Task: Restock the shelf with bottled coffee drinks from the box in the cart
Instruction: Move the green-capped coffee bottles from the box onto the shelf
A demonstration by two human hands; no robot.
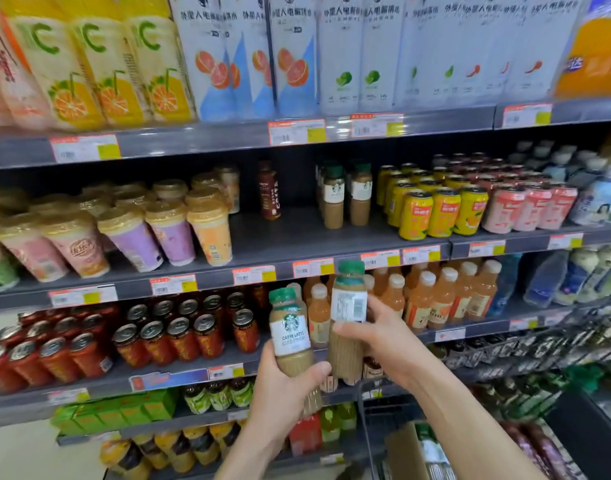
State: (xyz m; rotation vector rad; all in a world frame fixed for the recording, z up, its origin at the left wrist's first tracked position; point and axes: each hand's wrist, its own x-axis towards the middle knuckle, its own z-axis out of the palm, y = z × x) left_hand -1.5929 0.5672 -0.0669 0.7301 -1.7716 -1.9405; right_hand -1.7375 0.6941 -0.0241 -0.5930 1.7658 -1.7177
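Left hand (pixel 280 386) grip closed on latte bottle (pixel 290 332); right hand (pixel 373 337) grip closed on second bottle (pixel 347 317). Both upright. Shelf gap (pixel 297 230) lies above, beside stocked coffee bottles (pixel 345 195); right hand nearer.

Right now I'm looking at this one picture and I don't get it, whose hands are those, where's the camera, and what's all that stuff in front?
There is no machine here. The single picture comes from a wide-angle camera worn on a person's head, looking forward and down, so the two bare arms reaching in from the bottom are that person's own.

The left hand grips a bottled coffee drink with a green cap, its label facing the camera. The right hand holds a second bottle of the same kind a little higher, back label towards us.

Ahead stand store shelves packed with drinks. On the middle shelf, matching coffee bottles sit at the back with bare shelf in front of them, between cup drinks and yellow cans. At lower right is part of a cardboard box in a cart.
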